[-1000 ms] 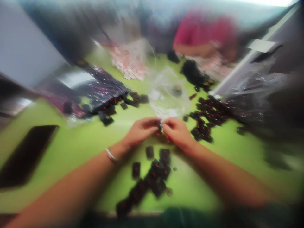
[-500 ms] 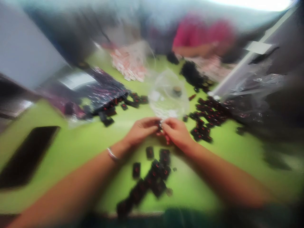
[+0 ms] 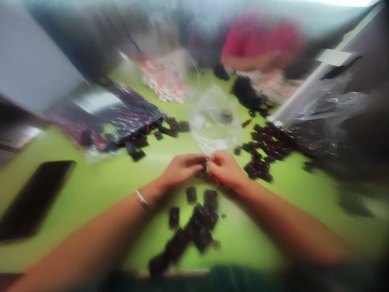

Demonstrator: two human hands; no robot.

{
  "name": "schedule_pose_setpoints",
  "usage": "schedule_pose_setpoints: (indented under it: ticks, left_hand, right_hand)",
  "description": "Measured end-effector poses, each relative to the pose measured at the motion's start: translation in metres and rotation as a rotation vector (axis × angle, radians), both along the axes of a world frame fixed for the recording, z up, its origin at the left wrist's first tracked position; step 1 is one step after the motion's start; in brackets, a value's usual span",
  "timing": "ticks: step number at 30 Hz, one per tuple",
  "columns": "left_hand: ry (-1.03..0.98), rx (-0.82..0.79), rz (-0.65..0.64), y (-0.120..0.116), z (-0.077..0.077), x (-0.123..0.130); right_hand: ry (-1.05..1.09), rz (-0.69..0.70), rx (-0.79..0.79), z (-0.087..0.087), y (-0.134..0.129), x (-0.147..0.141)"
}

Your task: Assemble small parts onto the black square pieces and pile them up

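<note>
My left hand (image 3: 181, 169), below which a silver bracelet (image 3: 142, 198) circles the wrist, is closed in a pinch on a small dark part (image 3: 204, 163). Fingertip to fingertip with it, my right hand (image 3: 226, 169) is closed too, at the same part; its fingers cover most of what lies between them. Just beyond both hands sits a clear plastic bag (image 3: 214, 117) with small white pieces inside. Between my forearms, on the green table (image 3: 121, 227), lie several black blocks with red marks (image 3: 197, 227) in a loose pile.
Another heap of black-and-red blocks (image 3: 267, 144) spreads at right, beside clear plastic wrapping (image 3: 331, 109). At left, a shiny bag (image 3: 127, 111) spills similar blocks. A dark flat object (image 3: 36, 198) lies far left. Pale pink pieces (image 3: 165, 81) and a person in a pink top (image 3: 258, 42) are across the table.
My right hand has turned slightly, its fingers now curled more tightly against the left fingertips. The piles and bags stay where they were.
</note>
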State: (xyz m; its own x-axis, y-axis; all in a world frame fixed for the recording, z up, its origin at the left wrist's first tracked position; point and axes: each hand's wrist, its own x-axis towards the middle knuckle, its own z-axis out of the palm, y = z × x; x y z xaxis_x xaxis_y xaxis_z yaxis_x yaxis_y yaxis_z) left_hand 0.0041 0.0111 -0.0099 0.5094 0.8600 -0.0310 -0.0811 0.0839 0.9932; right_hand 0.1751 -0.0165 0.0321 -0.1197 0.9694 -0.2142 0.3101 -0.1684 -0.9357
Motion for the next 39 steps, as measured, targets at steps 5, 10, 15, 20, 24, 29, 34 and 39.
schedule_pose_setpoints:
  ticks: [5, 10, 15, 20, 24, 29, 34, 39]
  left_hand:
    - [0.039, 0.07, 0.053, -0.002, -0.002, 0.002]
    - [-0.099, -0.042, 0.05, -0.001, 0.001, 0.004]
    - [-0.164, -0.105, 0.022, 0.002, 0.004, 0.004]
    - [-0.11, -0.061, 0.017, 0.001, 0.001, 0.003]
    - [-0.024, 0.042, 0.045, -0.002, -0.003, 0.004]
    - [0.044, 0.12, 0.14, -0.006, -0.003, 0.006]
    - [-0.118, -0.058, 0.071, 0.0, 0.001, 0.005]
    - [-0.204, -0.121, 0.036, 0.003, 0.001, 0.004]
  right_hand:
    - [-0.112, -0.065, 0.157, -0.009, 0.004, -0.003]
    - [0.092, -0.048, 0.059, -0.006, 0.001, -0.003]
    - [0.195, -0.047, -0.003, -0.001, -0.001, -0.002]
    - [0.106, -0.043, 0.01, -0.002, 0.001, -0.001]
    - [-0.063, -0.046, 0.119, -0.008, 0.005, -0.002]
    - [-0.122, -0.084, 0.198, -0.011, 0.007, -0.004]
    - [0.2, -0.017, -0.023, -0.005, 0.003, -0.001]
    - [0.3, -0.021, -0.055, -0.005, 0.003, 0.001]
